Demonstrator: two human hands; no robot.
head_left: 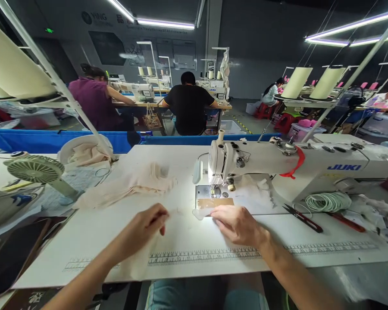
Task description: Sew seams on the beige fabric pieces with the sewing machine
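Note:
My left hand (150, 224) is above the table left of the needle area, its fingers curled closed. From beneath it a thin pale fabric piece (139, 258) hangs down across the printed ruler to the front edge. Close to the needle plate, my right hand (237, 221) presses its fingertips together on a small whitish fabric piece (200, 213). That piece lies just before a brown strip (215, 202) on the bed of the white sewing machine (245, 159). The presser foot area is lit; the needle is too small to make out.
Crumpled beige fabric (132, 185) lies behind my left hand. At left stand a green fan (35, 168) and a white bowl (66, 148) with cloth. Thread snips (304, 218) and a green cord coil (328, 201) lie at right. Other people sit at machines beyond.

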